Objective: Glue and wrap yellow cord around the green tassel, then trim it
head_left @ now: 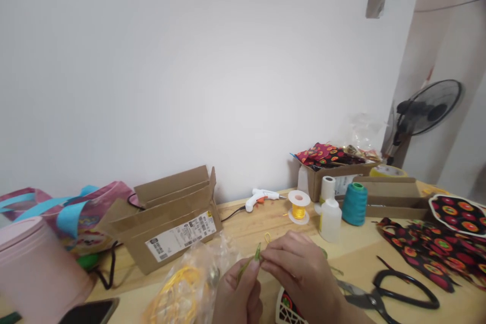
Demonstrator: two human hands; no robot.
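Note:
My left hand [239,291] is closed, with a slim green pointed piece [257,251] between thumb and fingers. My right hand [301,276] meets it from the right, its fingertips pinched together close to the green piece. What those fingertips grip is hidden. A small loop of yellow cord [267,237] sticks up just behind the fingers. Partly covered by my right hand lies a dark patterned piece with a pale lattice edge [290,320]. Black-handled scissors [375,299] rest right of my right wrist.
A clear bag of yellow cord [178,293] and an open cardboard box [170,230] lie left. Behind are a glue gun [260,198], a yellow cord spool [298,207], a white bottle [331,220] and a teal thread cone [355,205]. Patterned fabric [417,248] lies right.

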